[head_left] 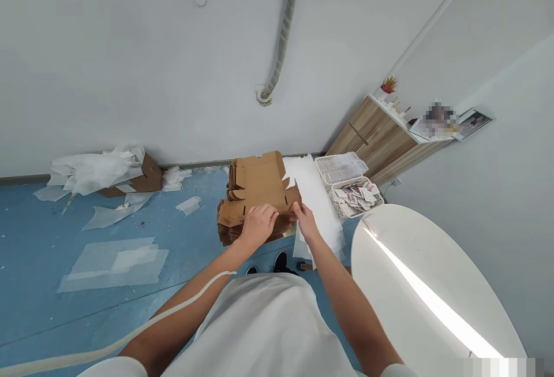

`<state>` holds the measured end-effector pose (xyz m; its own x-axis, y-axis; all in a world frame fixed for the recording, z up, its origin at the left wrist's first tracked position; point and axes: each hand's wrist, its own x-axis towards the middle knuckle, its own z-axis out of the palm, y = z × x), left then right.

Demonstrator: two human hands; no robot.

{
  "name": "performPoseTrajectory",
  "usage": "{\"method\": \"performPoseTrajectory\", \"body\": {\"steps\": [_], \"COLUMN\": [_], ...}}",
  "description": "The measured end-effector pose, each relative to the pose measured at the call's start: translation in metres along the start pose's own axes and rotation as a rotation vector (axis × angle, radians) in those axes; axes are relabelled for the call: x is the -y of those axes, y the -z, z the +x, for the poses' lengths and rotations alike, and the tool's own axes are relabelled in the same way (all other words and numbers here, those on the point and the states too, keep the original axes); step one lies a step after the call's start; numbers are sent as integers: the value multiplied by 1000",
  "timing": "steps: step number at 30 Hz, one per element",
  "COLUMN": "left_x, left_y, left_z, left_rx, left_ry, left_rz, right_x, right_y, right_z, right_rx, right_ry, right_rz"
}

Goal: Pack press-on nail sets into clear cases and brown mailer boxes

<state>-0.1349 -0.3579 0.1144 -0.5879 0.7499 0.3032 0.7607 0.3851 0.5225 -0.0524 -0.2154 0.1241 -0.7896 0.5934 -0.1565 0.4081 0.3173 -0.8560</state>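
Note:
A stack of flat, die-cut cardboard box blanks [259, 183] lies in front of me, their slotted flaps sticking out at the left. My left hand [259, 221] rests at the near edge of the top blank, fingers curled and closed on that edge beside a small slot. At the near right corner, my right hand [306, 221] pinches the same blank between thumb and fingers. A side flap there stands tilted up. The undersides of both hands' grips are partly hidden.
White paper sheets [314, 192] lie right of the stack, near a basket of printed packets [352, 198] and a basket with clear plastic [341, 167]. A round white table [407, 284] stands at right, a wooden cabinet [385, 129] behind. Wrapping sheets [115, 264] litter the floor at left.

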Motion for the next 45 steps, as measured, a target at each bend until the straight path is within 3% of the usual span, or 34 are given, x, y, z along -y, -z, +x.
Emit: {"method": "performPoseTrajectory", "body": {"steps": [3, 6, 12, 17, 20, 24, 28, 33, 39, 45], "left_x": [-11, -17, -7, 0, 2, -8, -44, -105, -180, -254], "left_y": [0, 0, 0, -15, -30, -60, -93, -129, -166, -214], "left_z": [-10, -16, -9, 2, 10, 24, 37, 48, 45, 21], "left_rx": [83, 109, -116, -117, -54, 114, 278, 384, 445, 535], "left_ry": [-63, -51, 155, 402, 490, 499, 416, 384, 154, -44], "left_rz": [-105, -178, -174, -136, -202, -470, -701, -713, -464, -249], "right_x": [1, -1, -10, -37, -55, -76, -97, -133, -185, -245], "right_y": [5, 12, 36, 63, 79, 106, 141, 188, 229, 244], "right_z": [7, 8, 0, -13, -26, -54, -92, -144, -215, -265], "right_rx": [-86, -65, -100, -271, -394, -518, -610, -720, -855, -925], "right_ry": [35, 16, -22, 13, 9, 1, 13, -64, -98, -177], "right_rz": [59, 122, 402, 463, 502, 557, 657, 642, 301, 215]}}
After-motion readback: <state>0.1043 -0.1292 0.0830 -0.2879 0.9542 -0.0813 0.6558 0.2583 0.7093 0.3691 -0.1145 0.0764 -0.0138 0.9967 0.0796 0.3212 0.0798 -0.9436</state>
